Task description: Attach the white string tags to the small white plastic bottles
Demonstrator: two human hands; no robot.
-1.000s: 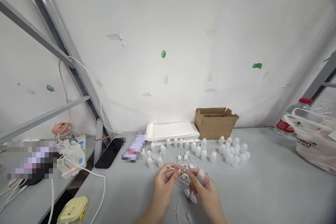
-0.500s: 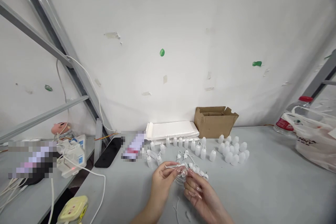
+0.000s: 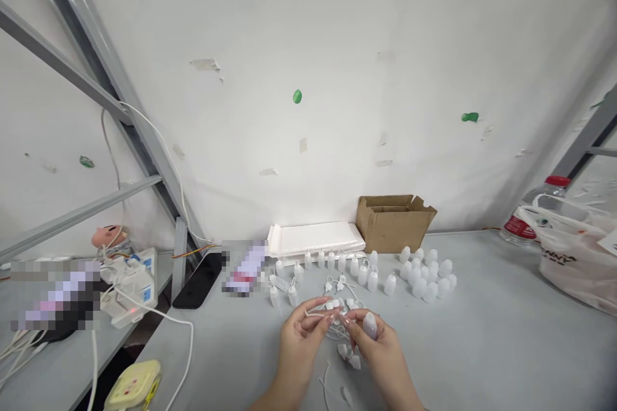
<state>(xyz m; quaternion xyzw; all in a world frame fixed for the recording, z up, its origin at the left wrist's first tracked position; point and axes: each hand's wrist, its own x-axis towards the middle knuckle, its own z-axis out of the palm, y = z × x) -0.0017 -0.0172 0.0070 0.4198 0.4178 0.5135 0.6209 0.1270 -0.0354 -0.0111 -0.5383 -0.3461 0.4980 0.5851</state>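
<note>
My left hand [image 3: 299, 341] is closed, its thumb and fingertips pinching a thin white tube [image 3: 314, 314]. Against it, my right hand [image 3: 385, 352] pinches at the same spot, while a small translucent plastic bottle [image 3: 370, 325] sticks up from its curled fingers. The two sets of fingertips meet, hiding whatever small part lies between them. Just beyond and under the hands lie white caps [image 3: 350, 303] and looped white tubes [image 3: 339, 332]. Loose white pieces [image 3: 349, 356] rest below my right hand. Several capped small bottles [image 3: 373, 280] stand behind, some with loops on top.
Uncapped bottles [image 3: 430, 273] cluster at right. Behind stand a cardboard box [image 3: 398, 231] and stacked white padded envelopes [image 3: 315, 237]. A black phone [image 3: 198, 281], power strip [image 3: 130, 295] and yellow case [image 3: 134, 385] lie left. A plastic bag [image 3: 573, 263] and red-capped bottle [image 3: 523, 221] are far right.
My right hand has turned and shifted slightly right, so the small bottle in it now shows. White pieces below that hand have come into view. The left hand has barely moved.
</note>
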